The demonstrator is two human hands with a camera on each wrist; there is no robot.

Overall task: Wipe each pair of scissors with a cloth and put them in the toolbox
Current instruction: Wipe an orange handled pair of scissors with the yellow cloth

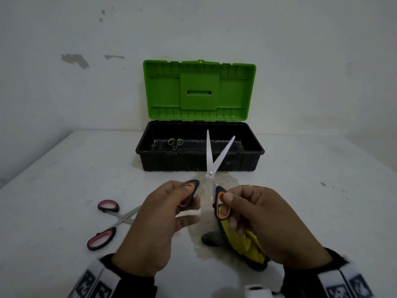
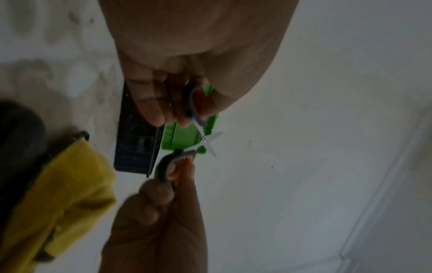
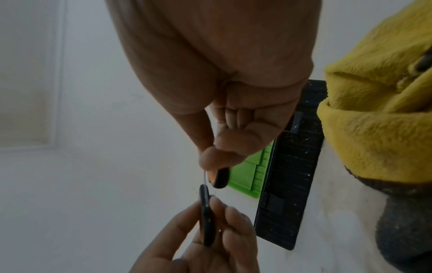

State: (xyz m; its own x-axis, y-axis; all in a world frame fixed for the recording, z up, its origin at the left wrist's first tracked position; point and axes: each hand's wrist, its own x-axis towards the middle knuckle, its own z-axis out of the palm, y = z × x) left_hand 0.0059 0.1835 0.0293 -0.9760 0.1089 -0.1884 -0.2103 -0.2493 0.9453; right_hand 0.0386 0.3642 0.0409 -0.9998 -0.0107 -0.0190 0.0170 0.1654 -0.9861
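Both hands hold the orange-and-black scissors [image 1: 210, 173] above the table, their blades spread in a V pointing at the toolbox. My left hand [image 1: 187, 196] grips the left handle loop; my right hand [image 1: 227, 209] has fingers through the right loop. The left wrist view shows the scissors [image 2: 205, 142] between my left hand [image 2: 187, 107] and my right hand [image 2: 170, 175]. A yellow-and-grey cloth [image 1: 247, 241] lies on the table under the right hand. The black toolbox [image 1: 199, 160] stands open with its green lid [image 1: 199, 89] up, green-handled scissors [image 1: 175, 142] inside.
Pink-handled scissors [image 1: 107, 224] lie open on the white table [image 1: 64, 179] at the left. A wet-looking stain [image 1: 227, 181] spreads in front of the toolbox. The wall stands right behind the box. A white object [image 1: 257, 291] sits at the near edge.
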